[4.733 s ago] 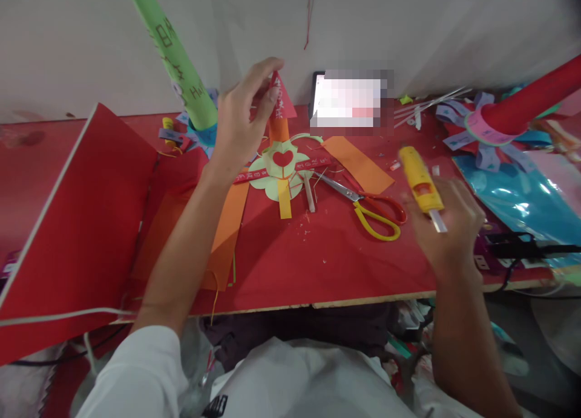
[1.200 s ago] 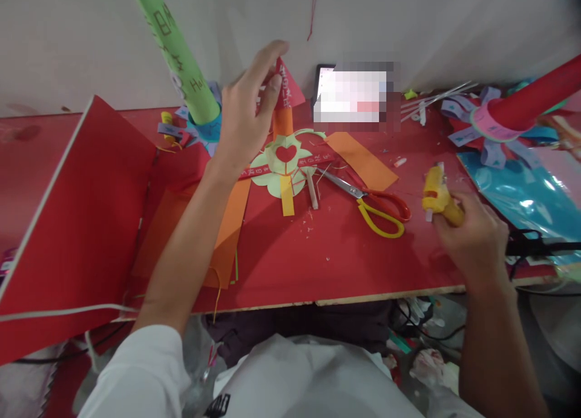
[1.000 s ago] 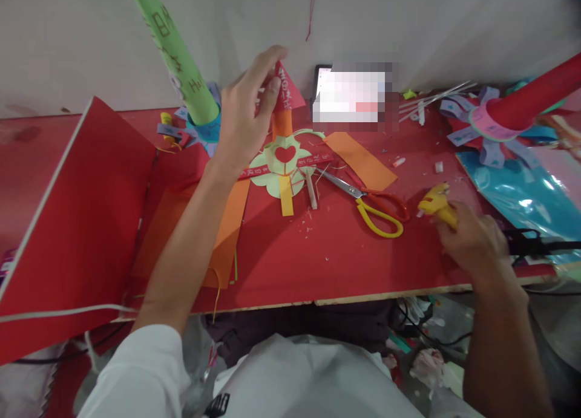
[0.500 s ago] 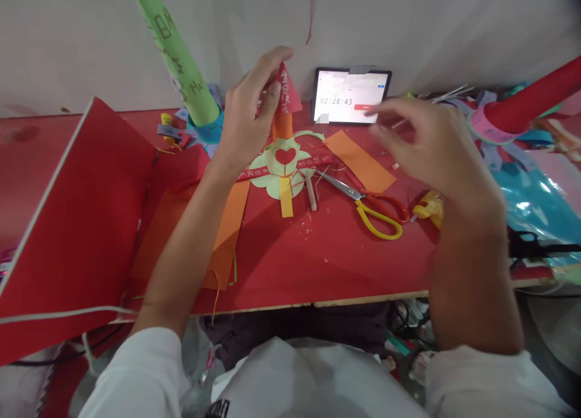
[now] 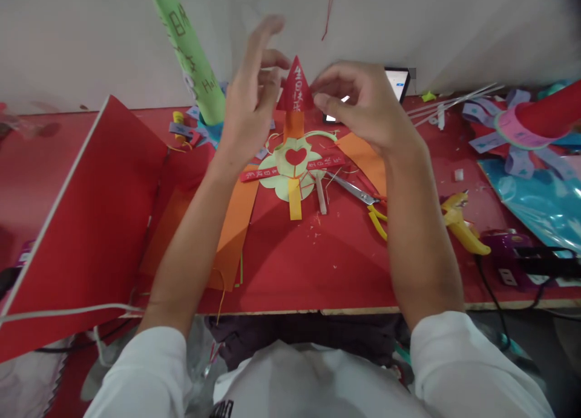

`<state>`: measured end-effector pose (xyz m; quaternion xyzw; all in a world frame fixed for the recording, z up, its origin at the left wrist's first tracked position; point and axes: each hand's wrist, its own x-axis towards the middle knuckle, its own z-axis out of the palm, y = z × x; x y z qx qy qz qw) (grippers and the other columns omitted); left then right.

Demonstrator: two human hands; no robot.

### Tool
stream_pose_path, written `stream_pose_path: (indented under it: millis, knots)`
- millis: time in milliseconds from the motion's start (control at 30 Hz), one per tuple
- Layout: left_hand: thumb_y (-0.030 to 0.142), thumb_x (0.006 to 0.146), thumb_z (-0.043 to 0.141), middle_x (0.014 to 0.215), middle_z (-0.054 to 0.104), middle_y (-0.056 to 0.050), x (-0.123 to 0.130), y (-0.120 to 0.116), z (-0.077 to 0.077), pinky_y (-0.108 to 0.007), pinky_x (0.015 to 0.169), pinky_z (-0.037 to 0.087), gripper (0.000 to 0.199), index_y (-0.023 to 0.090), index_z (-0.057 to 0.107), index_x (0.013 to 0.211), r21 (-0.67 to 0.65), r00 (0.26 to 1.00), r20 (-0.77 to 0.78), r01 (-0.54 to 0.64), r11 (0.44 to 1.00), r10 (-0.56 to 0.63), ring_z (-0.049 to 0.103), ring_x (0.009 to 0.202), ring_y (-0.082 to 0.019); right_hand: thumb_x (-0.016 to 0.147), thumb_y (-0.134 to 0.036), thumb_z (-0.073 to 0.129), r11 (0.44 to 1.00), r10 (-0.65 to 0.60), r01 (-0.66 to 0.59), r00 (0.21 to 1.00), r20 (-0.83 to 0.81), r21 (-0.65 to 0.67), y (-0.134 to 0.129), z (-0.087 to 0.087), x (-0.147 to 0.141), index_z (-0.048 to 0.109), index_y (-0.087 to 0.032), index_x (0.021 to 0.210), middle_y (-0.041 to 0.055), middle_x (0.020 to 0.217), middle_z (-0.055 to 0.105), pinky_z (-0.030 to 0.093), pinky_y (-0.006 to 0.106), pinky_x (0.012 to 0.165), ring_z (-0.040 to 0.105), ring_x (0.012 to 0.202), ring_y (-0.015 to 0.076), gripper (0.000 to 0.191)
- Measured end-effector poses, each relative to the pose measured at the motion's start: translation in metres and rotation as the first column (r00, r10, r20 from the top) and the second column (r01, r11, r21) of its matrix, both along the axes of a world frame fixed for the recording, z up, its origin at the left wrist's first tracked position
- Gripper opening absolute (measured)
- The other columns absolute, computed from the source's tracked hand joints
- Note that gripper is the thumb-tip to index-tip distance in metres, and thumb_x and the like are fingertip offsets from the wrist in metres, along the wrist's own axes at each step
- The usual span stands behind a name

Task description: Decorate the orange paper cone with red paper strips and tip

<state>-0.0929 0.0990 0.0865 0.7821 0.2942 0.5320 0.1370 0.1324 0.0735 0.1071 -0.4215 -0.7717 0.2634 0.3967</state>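
Note:
A red paper cone (image 5: 296, 88) with white writing sits atop an orange paper tube (image 5: 294, 126). Under it lies a pale green flower-shaped paper base (image 5: 267, 175) with a red heart, red written strips and a yellow strip. My left hand (image 5: 256, 94) is at the cone's left side, open, with index finger raised and fingers spread. At its right side is my right hand (image 5: 367, 106), fingers curved and thumb apart from them. The right fingertips come up to the cone's edge; whether they touch it I cannot tell.
Scissors (image 5: 356, 192) lie partly under my right forearm. Orange paper sheets (image 5: 238, 215) lie on the red table. A folded red board (image 5: 91, 224) stands left; a green paper tube (image 5: 190, 55) rises behind. A yellow glue gun (image 5: 465, 224) lies right. A tablet (image 5: 399, 82) leans behind my right hand.
My left hand has let go of the cone and spread its fingers beside it. My right hand has moved left from above the scissors to the cone's right side.

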Motion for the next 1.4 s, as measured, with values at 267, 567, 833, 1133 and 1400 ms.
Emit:
stream_pose_path:
  millis: [267, 567, 833, 1133, 1400]
  knots:
    - [0.059, 0.095, 0.071, 0.083, 0.069, 0.004, -0.022, 0.012, -0.007, -0.038, 0.060, 0.043, 0.030, 0.039, 0.064, 0.117, -0.171, 0.984, -0.166, 0.031, 0.985, -0.060, 0.058, 0.066, -0.018, 0.098, -0.027, 0.075, 0.999, 0.030, -0.032, 0.995, -0.093, -0.021, 0.006, -0.009, -0.003, 0.073, -0.020, 0.110, -0.0010, 0.093, 0.076, 0.053, 0.025, 0.077, 0.067, 0.083, 0.0104, 0.014]
    - [0.046, 0.100, 0.069, 0.076, 0.067, 0.004, -0.016, 0.019, -0.015, -0.037, 0.061, 0.040, 0.016, 0.032, 0.062, 0.099, -0.149, 0.985, -0.170, -0.043, 0.988, 0.017, 0.051, 0.062, -0.015, 0.077, -0.045, 0.093, 0.999, 0.041, -0.031, 0.952, -0.305, 0.038, 0.028, -0.025, -0.007, 0.075, -0.037, 0.080, 0.0006, 0.079, 0.075, 0.051, 0.042, 0.065, 0.065, 0.070, 0.0234, 0.020]
    - [0.049, 0.103, 0.066, 0.070, 0.068, 0.004, -0.013, 0.011, -0.010, -0.036, 0.053, 0.042, 0.017, 0.032, 0.068, 0.102, -0.114, 0.997, -0.074, 0.004, 0.994, -0.012, 0.057, 0.053, -0.015, 0.082, -0.024, 0.086, 0.998, 0.062, -0.059, 0.919, -0.389, 0.021, 0.026, -0.026, -0.011, 0.073, -0.026, 0.081, -0.0018, 0.072, 0.071, 0.048, 0.035, 0.060, 0.061, 0.063, 0.0163, 0.014]
    - [0.044, 0.106, 0.062, 0.069, 0.069, 0.005, -0.010, 0.006, -0.009, -0.037, 0.052, 0.046, 0.022, 0.030, 0.066, 0.089, -0.145, 0.998, -0.039, 0.034, 0.989, -0.040, 0.060, 0.051, -0.014, 0.086, -0.034, 0.086, 0.997, 0.078, -0.075, 0.918, -0.390, 0.023, 0.030, -0.030, -0.009, 0.074, -0.028, 0.081, -0.0015, 0.071, 0.070, 0.048, 0.035, 0.062, 0.061, 0.063, 0.0168, 0.014]
    - [0.042, 0.105, 0.059, 0.072, 0.073, 0.005, -0.007, 0.000, -0.005, -0.037, 0.054, 0.047, 0.031, 0.032, 0.066, 0.077, -0.178, 0.994, -0.111, -0.004, 0.984, -0.016, 0.063, 0.054, -0.014, 0.090, -0.031, 0.081, 0.996, 0.093, -0.090, 0.918, -0.385, 0.026, 0.028, -0.031, -0.007, 0.073, -0.025, 0.081, -0.0006, 0.070, 0.068, 0.045, 0.033, 0.062, 0.058, 0.061, 0.0154, 0.013]
